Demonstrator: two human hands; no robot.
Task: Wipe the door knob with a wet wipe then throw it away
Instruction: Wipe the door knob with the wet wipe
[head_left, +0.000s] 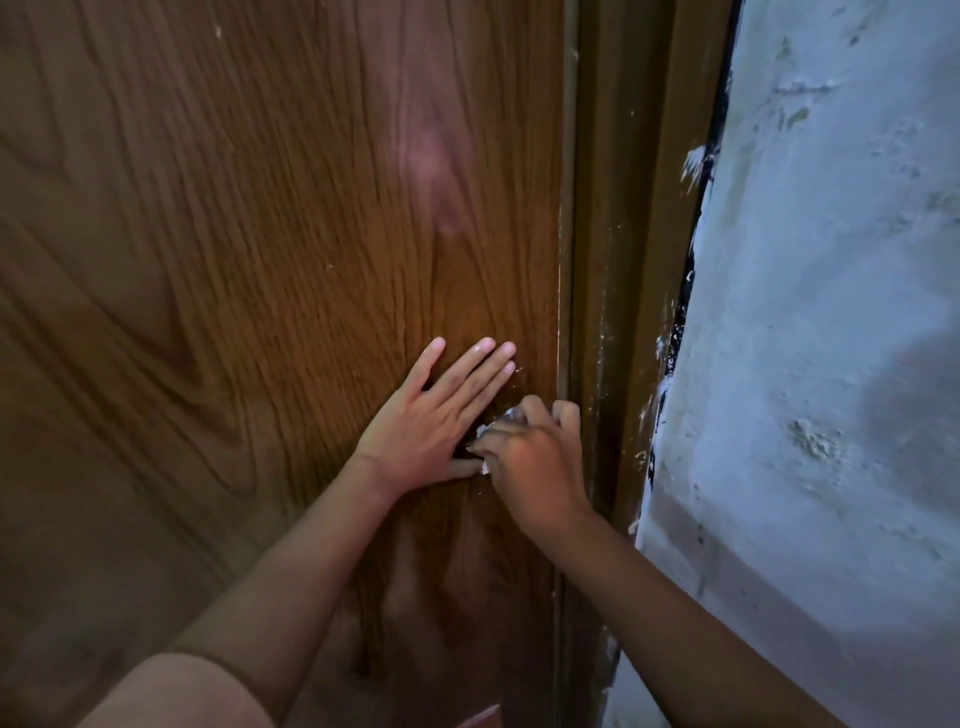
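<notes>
A metal door knob (508, 415) sits near the right edge of a brown wood-grain door (260, 260); only a shiny sliver of it shows. My right hand (535, 462) is wrapped over the knob with a white wet wipe (484, 431) pressed against it, small bits of the wipe showing at the fingers. My left hand (441, 421) lies flat on the door just left of the knob, fingers spread and pointing up-right, holding nothing.
The brown door frame (618, 260) runs down just right of the knob. Beyond it stands a rough white plastered wall (831, 312) with dark marks along its edge. No bin is in view.
</notes>
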